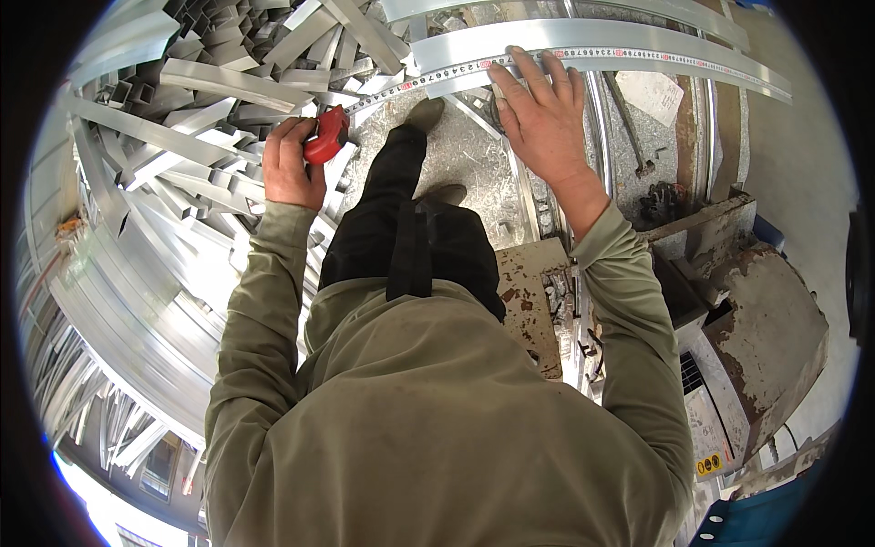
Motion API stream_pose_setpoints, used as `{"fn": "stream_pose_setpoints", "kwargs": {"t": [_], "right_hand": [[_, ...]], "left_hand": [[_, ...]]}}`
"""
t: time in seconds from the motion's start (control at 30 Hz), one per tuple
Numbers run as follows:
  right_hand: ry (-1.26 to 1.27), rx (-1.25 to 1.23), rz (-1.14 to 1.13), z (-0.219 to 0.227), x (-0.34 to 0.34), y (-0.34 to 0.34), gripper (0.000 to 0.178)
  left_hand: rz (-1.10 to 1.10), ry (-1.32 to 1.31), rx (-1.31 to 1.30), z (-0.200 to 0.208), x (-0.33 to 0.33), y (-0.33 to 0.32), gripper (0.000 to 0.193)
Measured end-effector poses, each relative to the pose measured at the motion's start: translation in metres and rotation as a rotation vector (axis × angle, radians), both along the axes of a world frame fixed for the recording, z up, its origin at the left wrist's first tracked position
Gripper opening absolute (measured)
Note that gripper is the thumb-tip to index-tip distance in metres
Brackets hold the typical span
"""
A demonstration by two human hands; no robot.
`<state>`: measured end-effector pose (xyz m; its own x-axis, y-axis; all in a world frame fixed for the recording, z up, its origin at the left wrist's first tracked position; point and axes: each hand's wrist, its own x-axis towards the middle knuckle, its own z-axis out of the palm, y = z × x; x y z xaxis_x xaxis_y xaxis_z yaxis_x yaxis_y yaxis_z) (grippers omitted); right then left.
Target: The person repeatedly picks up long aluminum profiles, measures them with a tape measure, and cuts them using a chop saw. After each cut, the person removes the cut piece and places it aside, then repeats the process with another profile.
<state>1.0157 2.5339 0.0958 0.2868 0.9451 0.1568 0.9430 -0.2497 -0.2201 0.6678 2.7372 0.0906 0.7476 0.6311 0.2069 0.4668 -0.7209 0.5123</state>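
Note:
My left hand (pixel 293 167) is closed around a red tape measure (pixel 327 137). Its white blade (pixel 447 73) runs out to the right, across a gap and along a long silver aluminium profile (pixel 538 39). On that profile my right hand (pixel 544 118) rests with its fingers stretched and spread, fingertips on or beside the blade. Past the hand, the blade reaches toward the profile's far right end. Nothing is gripped in the right hand.
Offcuts of aluminium tube (pixel 228 87) lie heaped at the upper left. Long shiny profiles (pixel 137 283) fill the left side. A worn, paint-chipped machine (pixel 766 319) stands at the right. Under my right arm is a rusty plate (pixel 524 292). Metal chips litter the floor (pixel 469 150) around my shoes.

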Motion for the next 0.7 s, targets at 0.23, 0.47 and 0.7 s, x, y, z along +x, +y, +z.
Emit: {"fn": "stream_pose_setpoints", "kwargs": {"t": [0.23, 0.47, 0.7], "right_hand": [[0.018, 0.019, 0.020, -0.001, 0.001, -0.001, 0.052], [0.028, 0.034, 0.032, -0.002, 0.000, -0.004, 0.054], [0.001, 0.031, 0.040, -0.008, 0.001, -0.007, 0.056]], "left_hand": [[0.031, -0.020, 0.002, -0.002, -0.006, -0.006, 0.053], [0.046, -0.024, 0.028, -0.005, -0.009, -0.010, 0.052], [0.073, -0.007, 0.014, -0.008, -0.011, -0.013, 0.054]]}}
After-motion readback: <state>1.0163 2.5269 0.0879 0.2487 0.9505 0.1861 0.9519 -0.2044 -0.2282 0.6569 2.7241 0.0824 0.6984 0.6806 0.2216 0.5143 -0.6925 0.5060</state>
